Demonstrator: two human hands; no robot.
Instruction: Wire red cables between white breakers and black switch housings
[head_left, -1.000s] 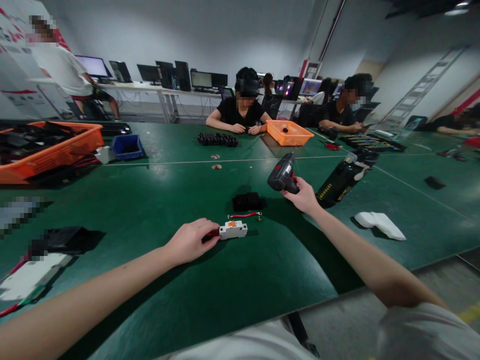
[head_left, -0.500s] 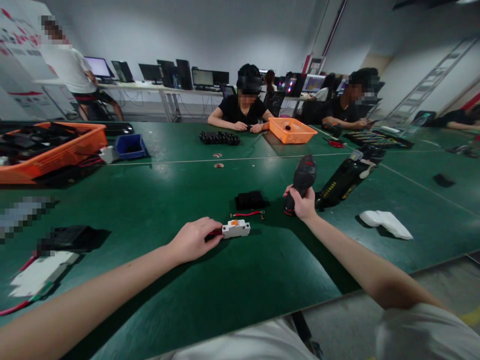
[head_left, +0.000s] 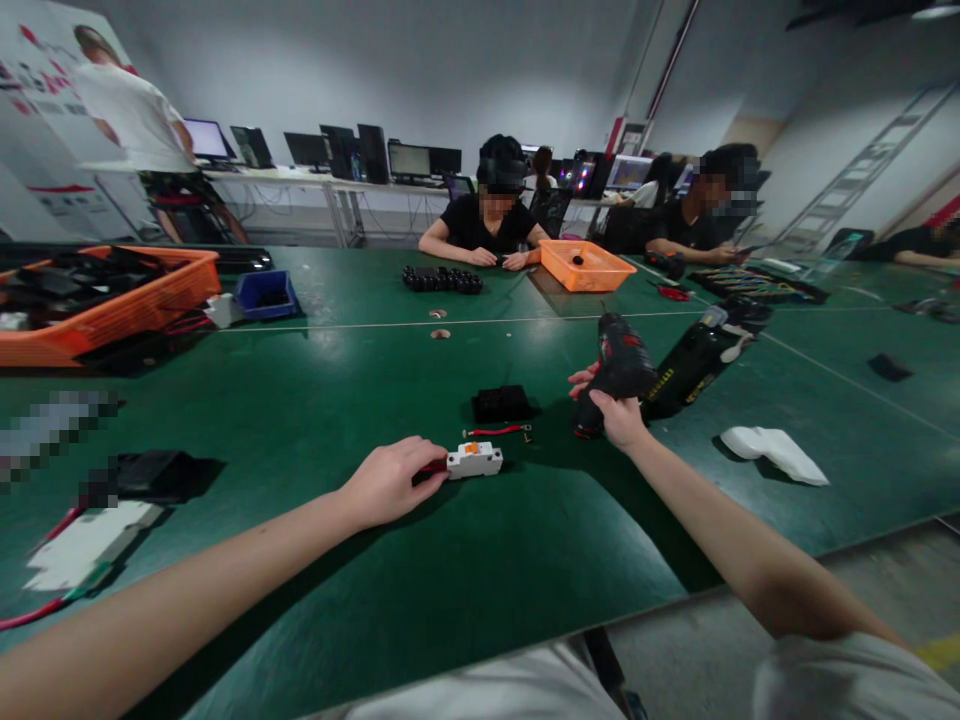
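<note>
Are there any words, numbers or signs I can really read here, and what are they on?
None reads clearly.
Black bottle: yellow letters, too blurred.
White banner: red marks, too blurred.
Drill: red marks, too blurred.
White switch: any print is too small.
Computer screens: too small.

Wall (head_left: 450,60): pale grey, facing you, a pipe (head_left: 677,50) descending at right.
Desks (head_left: 262,175): white-topped, lined along that wall, bearing monitors (head_left: 410,160) and computer towers (head_left: 373,153).
Worktable (head_left: 360,370): green, glossy, spread before you, patched with glare.
Ladder (head_left: 879,152): metal, slanting, your far right.
Display panel (head_left: 45,120): white, red-marked, your far left.
Floor (head_left: 697,660): grey, yellow stripe (head_left: 941,655) at your lower right.
Ceiling light (head_left: 934,13): your upper right.
</note>
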